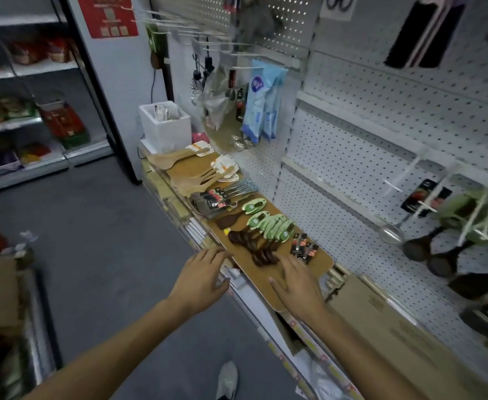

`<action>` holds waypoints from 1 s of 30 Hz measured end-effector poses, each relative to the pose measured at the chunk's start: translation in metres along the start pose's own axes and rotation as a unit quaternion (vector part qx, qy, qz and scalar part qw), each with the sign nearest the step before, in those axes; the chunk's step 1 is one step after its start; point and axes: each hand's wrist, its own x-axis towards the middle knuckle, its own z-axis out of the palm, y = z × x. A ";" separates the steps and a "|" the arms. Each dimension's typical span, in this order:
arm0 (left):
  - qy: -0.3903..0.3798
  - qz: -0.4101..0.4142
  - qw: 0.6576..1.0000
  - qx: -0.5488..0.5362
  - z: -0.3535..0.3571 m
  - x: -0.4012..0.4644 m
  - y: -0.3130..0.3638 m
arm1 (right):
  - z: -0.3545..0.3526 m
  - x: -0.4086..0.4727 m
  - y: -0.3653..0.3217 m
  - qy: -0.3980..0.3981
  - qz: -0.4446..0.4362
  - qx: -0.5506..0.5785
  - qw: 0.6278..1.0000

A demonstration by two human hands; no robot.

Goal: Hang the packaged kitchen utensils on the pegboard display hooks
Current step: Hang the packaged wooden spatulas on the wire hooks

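Note:
A brown board point(320, 259) lies on the shelf ledge below the white pegboard point(381, 145). On it lie dark brown spoons with green cards point(261, 239), black-carded utensils point(304, 246), metal utensils point(231, 192) and pale wooden spatulas point(190, 168). My right hand point(297, 281) reaches over the board's near end, fingers spread, its fingertips at the dark spoons. My left hand point(205, 272) hovers at the board's left edge with relaxed fingers, holding nothing. At the right, dark spoons point(439, 255) and a metal ladle point(391, 233) hang on pegboard hooks point(427, 203).
Blue packets point(261, 99) hang further along the pegboard above empty hooks. A white box point(164, 125) stands at the ledge's far end. Cardboard boxes point(381, 313) sit on the ledge to the right. A fridge with shelves is at the left. The grey floor lies below.

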 end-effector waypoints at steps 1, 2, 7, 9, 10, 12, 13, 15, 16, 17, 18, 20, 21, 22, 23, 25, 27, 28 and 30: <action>-0.002 -0.006 1.000 -0.001 -0.001 0.010 -0.011 | 0.005 0.017 0.000 -0.004 0.000 0.006 1.000; -0.003 -0.010 1.000 0.002 -0.003 0.021 -0.022 | 0.009 0.035 -0.001 -0.008 0.000 0.010 1.000; -0.009 -0.026 0.999 0.035 -0.027 0.069 -0.081 | 0.025 0.122 -0.023 -0.019 -0.019 0.022 0.999; -0.003 -0.040 0.998 0.043 -0.039 0.087 -0.103 | 0.029 0.153 -0.033 -0.020 -0.039 0.015 0.999; 0.000 -0.047 0.998 0.042 -0.044 0.095 -0.113 | 0.030 0.167 -0.039 -0.021 -0.045 0.015 0.999; 0.003 -0.055 0.998 0.043 -0.053 0.109 -0.133 | 0.033 0.192 -0.052 -0.021 -0.044 0.018 0.999; 0.003 -0.057 0.997 0.045 -0.057 0.116 -0.143 | 0.035 0.203 -0.059 -0.020 -0.043 0.019 0.999; 0.006 -0.064 0.997 0.041 -0.061 0.129 -0.164 | 0.040 0.224 -0.072 -0.018 -0.047 0.024 0.998; 0.005 -0.067 0.997 0.036 -0.062 0.136 -0.176 | 0.043 0.234 -0.078 -0.019 -0.049 0.025 0.998; 0.003 -0.068 0.997 0.032 -0.063 0.142 -0.188 | 0.046 0.244 -0.084 -0.022 -0.051 0.022 0.998; -0.001 -0.066 0.997 0.031 -0.064 0.149 -0.200 | 0.051 0.254 -0.089 -0.025 -0.050 0.017 0.998; -0.008 -0.053 0.998 0.029 -0.066 0.164 -0.227 | 0.061 0.276 -0.100 -0.026 -0.040 0.006 0.999; -0.013 -0.045 0.999 0.027 -0.067 0.173 -0.241 | 0.067 0.286 -0.105 -0.025 -0.033 0.002 0.999; -0.019 -0.035 0.999 0.026 -0.069 0.182 -0.255 | 0.073 0.297 -0.111 -0.024 -0.022 -0.001 0.999; -0.025 -0.024 0.999 0.025 -0.071 0.191 -0.270 | 0.080 0.307 -0.118 -0.021 -0.010 -0.003 1.000; -0.040 0.004 0.999 0.029 -0.075 0.212 -0.302 | 0.092 0.329 -0.133 -0.016 0.021 -0.007 1.000; -0.054 0.030 0.998 0.031 -0.081 0.231 -0.333 | 0.103 0.348 -0.152 -0.013 0.058 -0.008 0.998; -0.059 0.039 0.997 0.030 -0.084 0.239 -0.346 | 0.108 0.357 -0.161 -0.013 0.071 -0.011 0.997; -0.070 0.053 0.996 0.025 -0.091 0.253 -0.369 | 0.117 0.373 -0.178 -0.016 0.091 -0.015 0.996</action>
